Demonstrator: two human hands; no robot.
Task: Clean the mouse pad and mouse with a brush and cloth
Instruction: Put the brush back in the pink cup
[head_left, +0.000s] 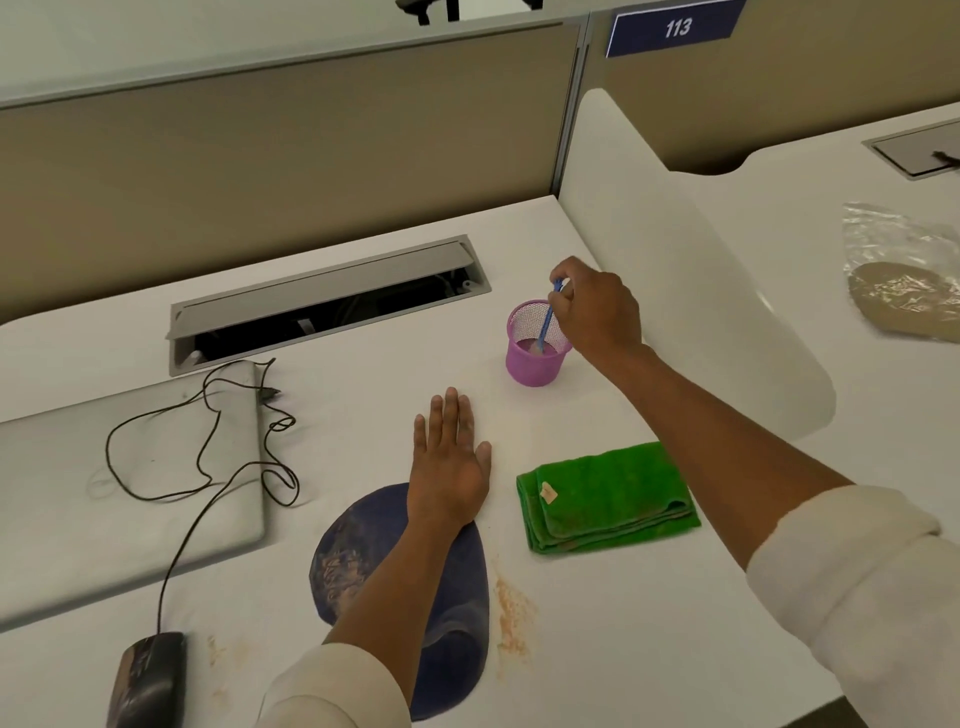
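The right hand (592, 306) is pinching the light, stiff blue brush (546, 325) by its handle top in the pink mesh cup (535, 358) at one o'clock, while the flat left hand (449, 462) is pressing the soft, dusty mouse pad (343, 556)

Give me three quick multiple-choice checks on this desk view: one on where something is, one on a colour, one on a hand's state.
1. Where does the green cloth lie?
A. To the right of the mouse pad
B. On the laptop
C. Inside the cup

2. What colour is the mesh cup?
A. Green
B. Pink-purple
C. Black

3. What is the right hand doing?
A. Resting flat on the desk
B. Gripping the mouse
C. Pinching the blue brush that stands in the cup

Answers: 1 A, the folded cloth lies on the desk right of the pad. 2 B, the mesh is pink-purple. 3 C, the fingers close on the brush handle above the cup, while the left hand lies flat.
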